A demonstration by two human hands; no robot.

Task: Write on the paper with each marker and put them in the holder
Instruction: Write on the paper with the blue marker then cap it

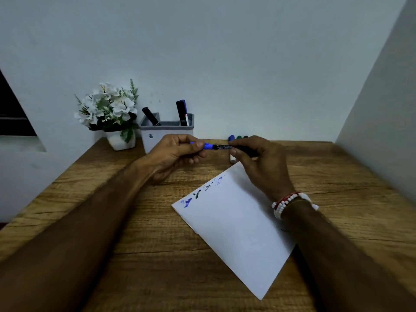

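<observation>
Both hands (177,154) (258,163) grip blue marker (216,146) above paper (236,226).

1. The marker (221,146), held level between the left hand (177,154) and the right hand (261,163), carries lines of small white print on its black barrel; the letters are too small to read.
2. The paper (236,226) bears handwritten scribbles in blue and black along its upper left edge; no word can be made out.
3. The holder (166,137) shows a small grey mark on its front, not legible as text.
</observation>
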